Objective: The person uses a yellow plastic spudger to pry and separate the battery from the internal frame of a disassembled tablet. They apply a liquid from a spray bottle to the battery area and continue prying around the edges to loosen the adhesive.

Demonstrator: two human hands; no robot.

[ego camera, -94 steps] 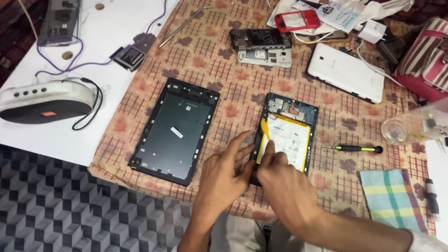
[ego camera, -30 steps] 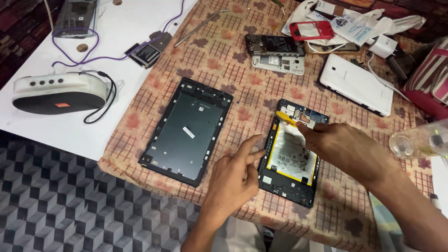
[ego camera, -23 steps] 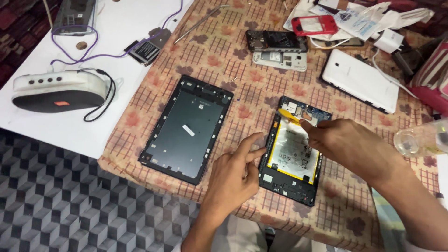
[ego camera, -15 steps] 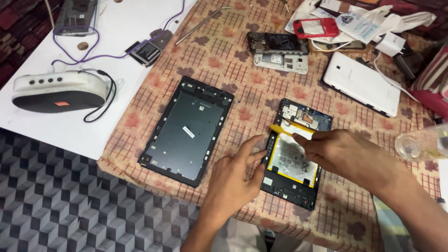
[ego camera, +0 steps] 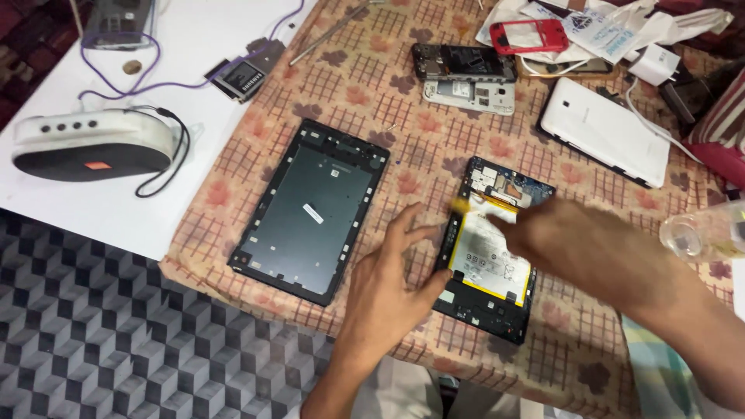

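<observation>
Since half a second ago the right hand [ego camera: 590, 248] has slid down and leftward across the opened tablet [ego camera: 494, 250], and it is blurred with motion now; the yellow tool tip [ego camera: 461, 206] it carries sits at the upper left corner of the white battery [ego camera: 490, 260]. Its fingers are curled in around that tool, though the blur hides exactly how they grip it. Nearest to me, the left hand [ego camera: 388, 283] lies flat and spread, holding nothing, its fingertips [ego camera: 434, 233] pressing the left edge of the tablet's black frame. The tablet lies near the front edge of the table, on a floral checked cloth [ego camera: 349, 93], with its circuit board [ego camera: 508, 182] bared at the far end above the battery.

Just left of the left hand lies a detached black tablet back panel [ego camera: 314, 209], inner side up, tilted a little. To the right, near the cloth's edge, stands a clear plastic container [ego camera: 698, 233]. Farther back rests a white tablet [ego camera: 605, 130], face down, and beside it two stripped phone bodies [ego camera: 466, 74], one dark and one pale. Beyond those lies a red phone frame [ego camera: 529, 36] among white packets. Off to the left, on the bare white tabletop, sits a white and black portable speaker [ego camera: 89, 143] with its cord, a small phone battery [ego camera: 242, 77] and a purple cable [ego camera: 178, 77].
</observation>
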